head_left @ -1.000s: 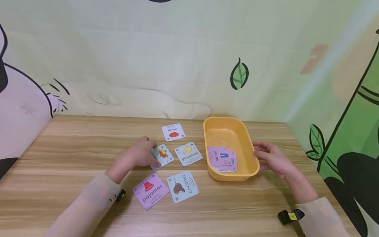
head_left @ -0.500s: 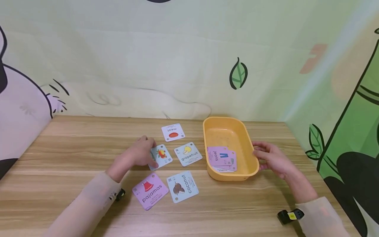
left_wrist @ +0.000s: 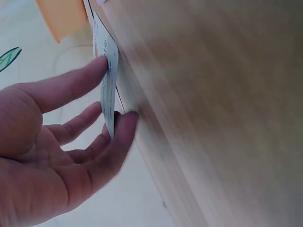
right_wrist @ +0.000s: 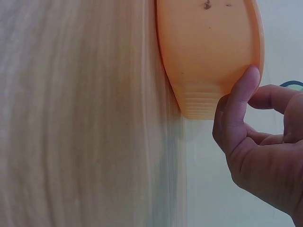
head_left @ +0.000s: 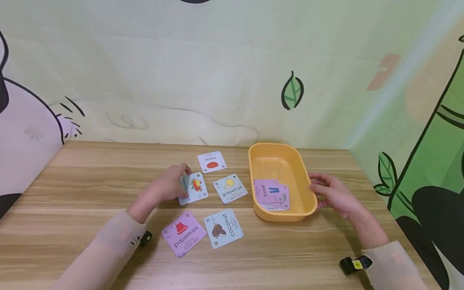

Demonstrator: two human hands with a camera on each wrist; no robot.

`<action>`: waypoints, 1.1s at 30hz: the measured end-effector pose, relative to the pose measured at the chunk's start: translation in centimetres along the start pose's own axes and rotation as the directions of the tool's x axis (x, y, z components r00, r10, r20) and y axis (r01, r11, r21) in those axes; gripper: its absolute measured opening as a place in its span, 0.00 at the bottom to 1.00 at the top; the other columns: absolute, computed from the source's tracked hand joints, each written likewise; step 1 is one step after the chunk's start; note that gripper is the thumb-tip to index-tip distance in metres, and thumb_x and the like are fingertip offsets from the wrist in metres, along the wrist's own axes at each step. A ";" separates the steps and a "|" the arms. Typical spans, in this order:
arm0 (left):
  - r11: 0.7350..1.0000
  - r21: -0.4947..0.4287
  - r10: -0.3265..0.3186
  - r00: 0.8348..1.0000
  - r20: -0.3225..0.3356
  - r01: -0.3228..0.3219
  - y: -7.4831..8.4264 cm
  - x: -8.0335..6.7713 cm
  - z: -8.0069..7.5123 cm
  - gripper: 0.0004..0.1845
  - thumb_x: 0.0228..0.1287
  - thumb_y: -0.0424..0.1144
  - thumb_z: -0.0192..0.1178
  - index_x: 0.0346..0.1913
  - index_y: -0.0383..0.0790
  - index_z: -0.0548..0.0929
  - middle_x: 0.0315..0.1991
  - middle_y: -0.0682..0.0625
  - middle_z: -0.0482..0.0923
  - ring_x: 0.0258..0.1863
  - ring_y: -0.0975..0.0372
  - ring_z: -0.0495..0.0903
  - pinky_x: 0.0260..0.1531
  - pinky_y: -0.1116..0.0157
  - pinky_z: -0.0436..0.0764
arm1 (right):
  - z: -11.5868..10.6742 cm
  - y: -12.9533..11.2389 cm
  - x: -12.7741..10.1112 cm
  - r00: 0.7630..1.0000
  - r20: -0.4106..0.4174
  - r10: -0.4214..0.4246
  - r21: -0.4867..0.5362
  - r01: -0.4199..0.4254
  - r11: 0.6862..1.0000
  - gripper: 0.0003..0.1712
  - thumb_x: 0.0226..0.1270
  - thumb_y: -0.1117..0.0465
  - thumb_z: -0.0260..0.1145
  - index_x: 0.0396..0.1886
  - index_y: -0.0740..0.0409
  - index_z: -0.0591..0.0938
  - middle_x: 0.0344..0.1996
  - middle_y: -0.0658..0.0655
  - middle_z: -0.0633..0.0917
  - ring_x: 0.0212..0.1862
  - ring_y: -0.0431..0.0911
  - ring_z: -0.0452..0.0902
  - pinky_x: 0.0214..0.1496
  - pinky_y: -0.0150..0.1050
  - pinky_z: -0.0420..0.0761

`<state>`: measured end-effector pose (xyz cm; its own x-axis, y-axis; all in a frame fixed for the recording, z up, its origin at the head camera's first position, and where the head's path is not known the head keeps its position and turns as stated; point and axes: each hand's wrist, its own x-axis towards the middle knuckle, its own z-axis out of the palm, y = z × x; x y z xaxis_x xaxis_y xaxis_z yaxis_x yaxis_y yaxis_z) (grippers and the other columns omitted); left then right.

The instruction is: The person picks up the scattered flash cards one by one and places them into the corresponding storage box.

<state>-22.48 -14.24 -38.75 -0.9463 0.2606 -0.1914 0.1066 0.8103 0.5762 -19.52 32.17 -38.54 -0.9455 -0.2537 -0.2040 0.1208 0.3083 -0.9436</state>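
Note:
My left hand (head_left: 166, 186) pinches a fruit picture card (head_left: 194, 188) by its left side. In the left wrist view, the card (left_wrist: 108, 71) stands on edge between the thumb and fingers, close to the tabletop. My right hand (head_left: 335, 196) holds the right side of a yellow plastic basket (head_left: 274, 217). Seen from the right wrist, its fingers meet the outer wall and rim of the basket (right_wrist: 213, 52). Inside the basket lie several cards, the jeans card (head_left: 268, 191) on top.
Between the card and the basket lies the grapefruit card (head_left: 230, 188). The meat card (head_left: 212, 162) is behind it. Nearer are the coconut card (head_left: 224, 228) and the pajamas card (head_left: 183, 234), with another card's edge beneath. A printed cloth wall (head_left: 163, 80) rises behind the wooden table (head_left: 90, 173).
The left hand has drawn the fruit card a little leftward and lifted or tilted it, away from the grapefruit card. The right hand and the basket stay put.

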 end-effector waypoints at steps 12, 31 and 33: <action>0.993 -0.117 0.009 0.998 -0.057 -0.016 -0.6 -0.4 -0.8 0.23 0.60 0.21 0.66 0.59 0.35 0.80 0.56 0.33 0.76 0.51 0.44 0.77 0.48 0.51 0.82 | 0.1 -0.1 -0.1 1.000 -0.001 0.000 0.004 0.000 1.000 0.34 0.80 0.63 0.56 0.76 0.75 0.56 0.58 0.75 0.73 0.42 0.46 0.83 0.35 0.41 0.87; 0.840 -0.539 0.077 0.997 0.004 -0.062 -0.8 -0.3 -1.5 0.24 0.63 0.18 0.63 0.63 0.27 0.77 0.55 0.32 0.71 0.45 0.48 0.79 0.42 0.55 0.88 | 0.0 0.1 0.1 1.000 -0.009 0.012 0.010 -0.012 1.000 0.34 0.80 0.63 0.56 0.76 0.74 0.57 0.59 0.74 0.73 0.43 0.47 0.83 0.35 0.42 0.87; 0.812 -0.578 0.096 0.995 -0.003 -0.080 -0.5 -0.3 -1.4 0.25 0.62 0.17 0.63 0.64 0.26 0.76 0.55 0.32 0.71 0.45 0.48 0.79 0.43 0.55 0.87 | 0.0 0.1 0.1 1.000 -0.008 0.014 0.009 -0.014 1.000 0.34 0.80 0.63 0.56 0.76 0.74 0.57 0.59 0.74 0.73 0.43 0.47 0.83 0.35 0.42 0.87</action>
<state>-22.67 -15.44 -37.85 -0.9327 0.3353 -0.1329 -0.0141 0.3342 0.9424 -19.61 32.17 -38.65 -0.9463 -0.2417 -0.2145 0.1363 0.3033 -0.9431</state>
